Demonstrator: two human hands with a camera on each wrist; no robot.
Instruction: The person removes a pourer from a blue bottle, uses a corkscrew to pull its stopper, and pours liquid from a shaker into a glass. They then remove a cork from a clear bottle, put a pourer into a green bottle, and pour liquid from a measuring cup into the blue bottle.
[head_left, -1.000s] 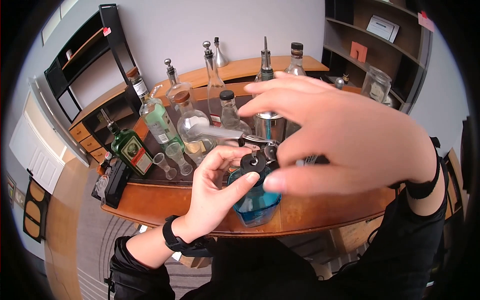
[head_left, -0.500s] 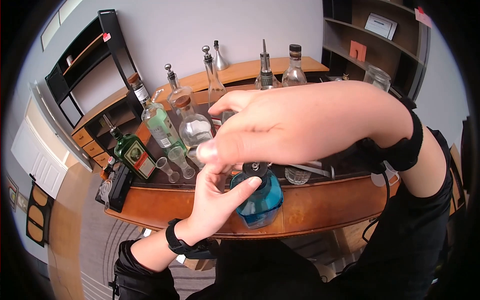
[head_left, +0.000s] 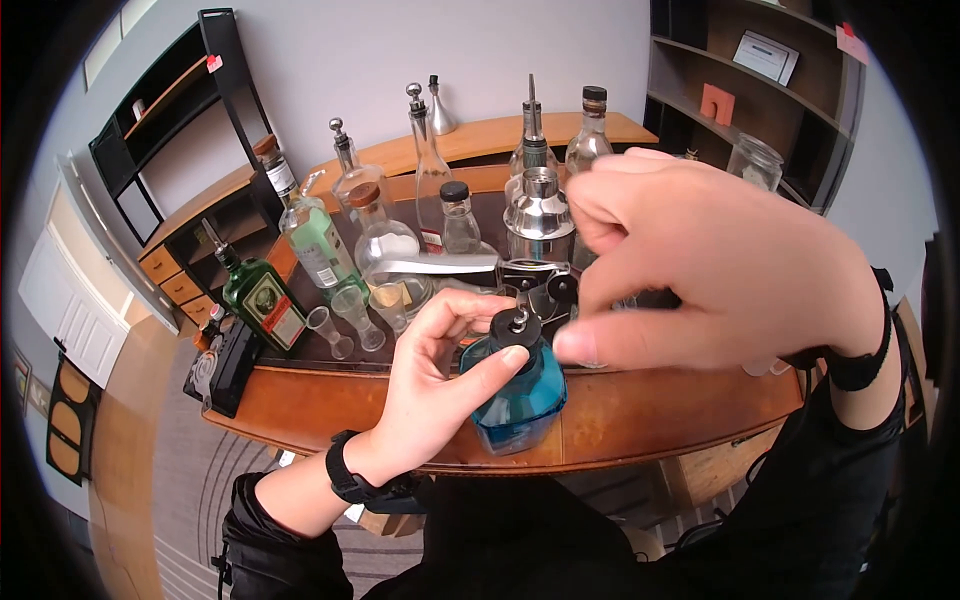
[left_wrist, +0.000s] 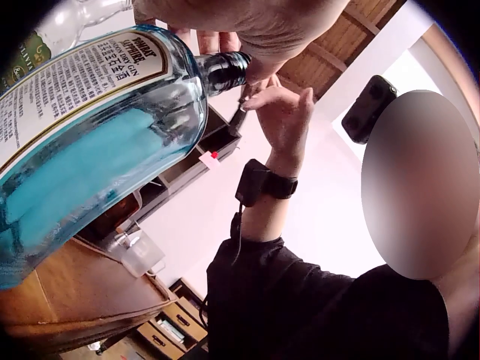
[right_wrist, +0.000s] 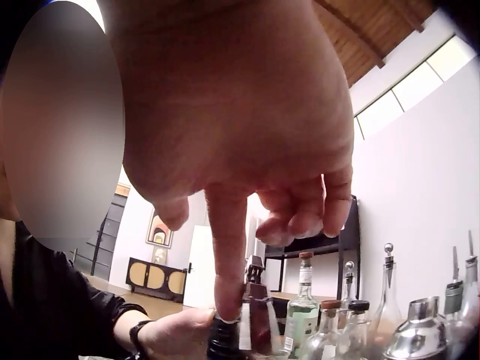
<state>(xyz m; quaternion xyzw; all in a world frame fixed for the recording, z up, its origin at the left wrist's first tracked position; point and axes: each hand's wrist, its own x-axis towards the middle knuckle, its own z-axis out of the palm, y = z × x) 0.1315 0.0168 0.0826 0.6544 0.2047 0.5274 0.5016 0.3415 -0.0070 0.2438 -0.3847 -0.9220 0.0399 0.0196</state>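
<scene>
Left hand (head_left: 425, 375) wrapped round the neck of the blue bottle (head_left: 520, 405), thumb up against the black cap (head_left: 504, 334); bottle upright, seemingly standing near the front edge of the desk (head_left: 330, 405). Corkscrew (head_left: 440, 264) sits over the cap, its spiral apparently into the top, metal arm sticking out sideways toward the round bottle (head_left: 390, 248). Right hand (head_left: 710, 265) beside it, blurred, fingers loosely bent, thumb stretched out, nothing visibly held; can't tell if a fingertip touches the tool. Step in hand looks like winding the corkscrew into the cap. To do it well: firm left hold, since twisting would likely spin the bottle too; left thumb low, clear of the turning parts. Right fingers should take the tool near its ends for leverage, push down lightly, turn evenly about the neck's centre. Spiral should go in straight; leaning could chew the cap or bring it up crooked. Watch the swing: long arm could knock the shaker (head_left: 540, 215) or round bottle, so shifting the blue bottle closer to the body might help.
</scene>
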